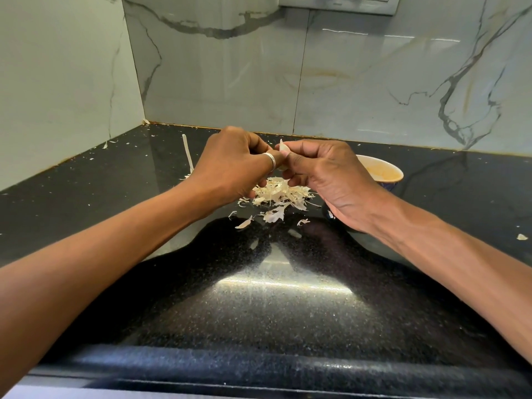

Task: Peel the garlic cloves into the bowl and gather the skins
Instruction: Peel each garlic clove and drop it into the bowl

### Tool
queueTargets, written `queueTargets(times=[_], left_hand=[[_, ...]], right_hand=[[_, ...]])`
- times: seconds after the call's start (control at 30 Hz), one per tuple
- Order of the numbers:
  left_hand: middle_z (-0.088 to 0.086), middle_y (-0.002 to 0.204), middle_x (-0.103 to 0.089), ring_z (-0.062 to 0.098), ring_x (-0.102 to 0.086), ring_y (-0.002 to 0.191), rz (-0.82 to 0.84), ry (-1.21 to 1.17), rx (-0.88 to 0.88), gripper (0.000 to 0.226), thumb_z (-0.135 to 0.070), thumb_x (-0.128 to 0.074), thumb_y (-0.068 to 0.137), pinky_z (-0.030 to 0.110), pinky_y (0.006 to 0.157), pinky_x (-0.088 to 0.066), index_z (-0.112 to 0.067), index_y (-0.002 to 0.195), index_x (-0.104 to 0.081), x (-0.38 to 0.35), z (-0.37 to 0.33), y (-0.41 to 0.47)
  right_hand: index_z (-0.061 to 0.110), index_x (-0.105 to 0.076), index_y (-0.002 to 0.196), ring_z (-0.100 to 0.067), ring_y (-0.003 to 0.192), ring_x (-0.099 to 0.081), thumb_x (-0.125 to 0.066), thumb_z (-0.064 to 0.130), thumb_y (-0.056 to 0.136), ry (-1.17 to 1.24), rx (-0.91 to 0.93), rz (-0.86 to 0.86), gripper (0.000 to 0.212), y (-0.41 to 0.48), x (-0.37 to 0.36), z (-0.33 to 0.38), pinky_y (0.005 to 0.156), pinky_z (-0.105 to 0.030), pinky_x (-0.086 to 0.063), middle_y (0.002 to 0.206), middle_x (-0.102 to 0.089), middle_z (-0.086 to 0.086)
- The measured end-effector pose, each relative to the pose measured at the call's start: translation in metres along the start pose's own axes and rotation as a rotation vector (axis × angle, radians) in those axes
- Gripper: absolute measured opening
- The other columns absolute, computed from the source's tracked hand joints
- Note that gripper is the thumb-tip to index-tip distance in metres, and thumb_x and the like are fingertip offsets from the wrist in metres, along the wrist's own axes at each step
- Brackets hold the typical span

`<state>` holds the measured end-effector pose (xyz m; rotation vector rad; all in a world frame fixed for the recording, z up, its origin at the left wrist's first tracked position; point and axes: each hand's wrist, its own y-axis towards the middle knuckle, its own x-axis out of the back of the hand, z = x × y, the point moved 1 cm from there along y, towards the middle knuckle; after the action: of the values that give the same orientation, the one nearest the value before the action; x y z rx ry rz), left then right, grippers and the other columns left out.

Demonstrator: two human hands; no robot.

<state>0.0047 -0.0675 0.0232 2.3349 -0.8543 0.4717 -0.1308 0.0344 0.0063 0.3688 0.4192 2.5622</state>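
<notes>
Clove [283, 151]: partly skinned, pinched by curled fingers of left hand [230, 165] and right hand [325, 174], 12 o'clock of skins [277, 192].
Skins: loose heap on counter [259, 298], strays scattered, ungathered.
Bowl [385, 168]: 2 o'clock of heap, contents unclear.
Judgement: peeling well along; gathering remains.

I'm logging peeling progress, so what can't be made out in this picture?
Head view: garlic clove, mostly covered by the fingers of the left hand and right hand; remaining skin unclear.
Head view: bowl, near side hidden by the right hand; contents too blurred to count.
Head view: grey object under the right forearm; unidentifiable.
</notes>
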Motion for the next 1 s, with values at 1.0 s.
queueTargets(times=[1.0], left_hand=[[0.002, 0.075, -0.069, 0.008, -0.064, 0.06, -0.007, -0.252, 0.169, 0.015, -0.019, -0.063, 0.096, 0.022, 0.046, -0.049, -0.012, 0.086, -0.072, 0.002, 0.006, 0.006]], right_hand=[[-0.005, -0.066, 0.111, -0.028, 0.089, -0.073, -0.057, -0.008, 0.093, 0.342, -0.134, -0.029, 0.02, -0.001, 0.007, 0.011, 0.073, -0.028, -0.06, 0.101, -0.073, -0.022]])
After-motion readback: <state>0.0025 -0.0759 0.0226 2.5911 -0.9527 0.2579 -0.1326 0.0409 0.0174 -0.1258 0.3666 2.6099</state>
